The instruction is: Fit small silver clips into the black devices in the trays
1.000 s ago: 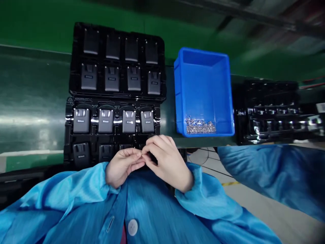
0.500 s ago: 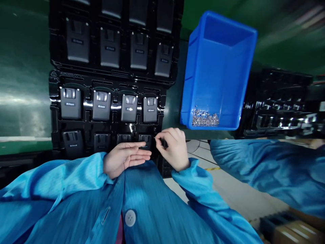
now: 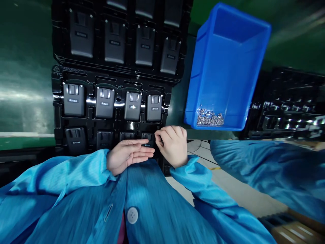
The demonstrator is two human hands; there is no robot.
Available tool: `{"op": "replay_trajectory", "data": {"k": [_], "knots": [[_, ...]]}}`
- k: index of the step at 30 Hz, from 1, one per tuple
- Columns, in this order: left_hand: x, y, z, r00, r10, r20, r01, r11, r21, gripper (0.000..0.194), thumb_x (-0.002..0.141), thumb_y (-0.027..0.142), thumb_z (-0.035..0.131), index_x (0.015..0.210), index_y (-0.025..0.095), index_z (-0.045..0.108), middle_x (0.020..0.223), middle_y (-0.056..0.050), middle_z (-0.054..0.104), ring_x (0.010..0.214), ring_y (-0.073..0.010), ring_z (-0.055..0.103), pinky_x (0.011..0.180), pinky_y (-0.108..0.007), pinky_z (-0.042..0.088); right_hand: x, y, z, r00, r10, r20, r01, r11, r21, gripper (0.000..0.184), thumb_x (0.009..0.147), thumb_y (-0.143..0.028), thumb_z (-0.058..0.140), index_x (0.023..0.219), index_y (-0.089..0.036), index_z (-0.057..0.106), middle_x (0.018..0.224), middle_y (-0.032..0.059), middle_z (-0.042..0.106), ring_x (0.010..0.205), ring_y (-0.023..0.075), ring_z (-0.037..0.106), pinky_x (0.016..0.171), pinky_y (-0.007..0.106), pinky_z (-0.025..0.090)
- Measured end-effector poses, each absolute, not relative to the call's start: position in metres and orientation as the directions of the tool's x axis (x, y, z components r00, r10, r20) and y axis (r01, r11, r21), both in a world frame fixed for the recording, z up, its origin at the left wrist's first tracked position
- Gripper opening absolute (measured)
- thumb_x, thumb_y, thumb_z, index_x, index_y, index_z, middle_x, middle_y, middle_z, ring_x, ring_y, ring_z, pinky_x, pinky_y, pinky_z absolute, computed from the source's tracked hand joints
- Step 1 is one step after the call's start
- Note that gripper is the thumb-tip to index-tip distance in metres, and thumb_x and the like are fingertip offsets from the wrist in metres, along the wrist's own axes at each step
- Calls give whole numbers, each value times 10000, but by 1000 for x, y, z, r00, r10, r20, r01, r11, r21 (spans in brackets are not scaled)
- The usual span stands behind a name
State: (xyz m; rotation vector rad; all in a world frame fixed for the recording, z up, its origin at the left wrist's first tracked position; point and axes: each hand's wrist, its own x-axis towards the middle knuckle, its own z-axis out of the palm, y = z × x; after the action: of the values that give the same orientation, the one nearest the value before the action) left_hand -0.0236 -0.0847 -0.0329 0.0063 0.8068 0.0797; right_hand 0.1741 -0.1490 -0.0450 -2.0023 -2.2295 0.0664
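My left hand lies flat with its fingers stretched out, palm up, just below the near row of a black tray of dark grey "Riton" modules. My right hand is closed in a pinch at the rightmost module of the near row; what it pinches is too small to make out. Both hands sit close together, fingertips almost touching. Blue sleeves cover both my arms.
A second black tray of modules stands behind the first. A blue bin with a small heap of metal parts is to the right. Further right are black trays. Another person's blue sleeve reaches in at the right.
The hands, joined together a second ago, have parted: the left opened flat, the right went to the near-right module in a pinch. The view moved closer to the trays.
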Motion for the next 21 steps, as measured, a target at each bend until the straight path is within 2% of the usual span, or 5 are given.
{"op": "replay_trajectory", "data": {"k": [4,9,13,18,21], "knots": [[-24,-86,-34,680,80,-729,-81,996,34,319,958,167,511,1239,80,635,1048,-195,742,982,-246,729,1074,-468,413,173,-162,-49,-87,987,135,984,106,-141,165,929,-150,543,1011,-221,667,895,35,661,934,209,511,849,381,349],[-23,-86,-36,699,74,-711,-91,996,15,407,967,189,491,1337,34,558,1087,-208,729,1019,-252,717,1094,-449,389,177,-177,-56,-83,990,110,983,99,-151,296,897,-126,533,1122,-262,669,941,40,651,972,217,527,861,402,369],[-21,-82,-36,720,25,-693,-89,994,-56,577,1016,420,364,1421,22,466,1180,-220,695,1088,-256,689,1096,-412,385,178,-180,-56,-76,992,97,982,92,-166,313,901,-121,526,1149,-266,653,960,40,649,981,222,534,866,407,383],[-24,-76,-36,785,48,-618,-138,986,-98,791,985,623,184,1348,21,546,1293,-227,636,1218,-274,613,1127,-405,337,163,-169,-30,87,979,183,930,-14,-367,191,901,-151,564,1042,-231,666,938,54,617,906,213,561,819,403,425],[-26,-74,-34,798,86,-596,-173,981,-89,849,963,671,132,1253,45,627,1233,-203,675,1177,-258,630,1109,-383,352,146,-155,-9,59,979,194,867,46,-496,113,893,-180,596,941,-241,679,920,42,609,926,212,562,855,416,437]]}}
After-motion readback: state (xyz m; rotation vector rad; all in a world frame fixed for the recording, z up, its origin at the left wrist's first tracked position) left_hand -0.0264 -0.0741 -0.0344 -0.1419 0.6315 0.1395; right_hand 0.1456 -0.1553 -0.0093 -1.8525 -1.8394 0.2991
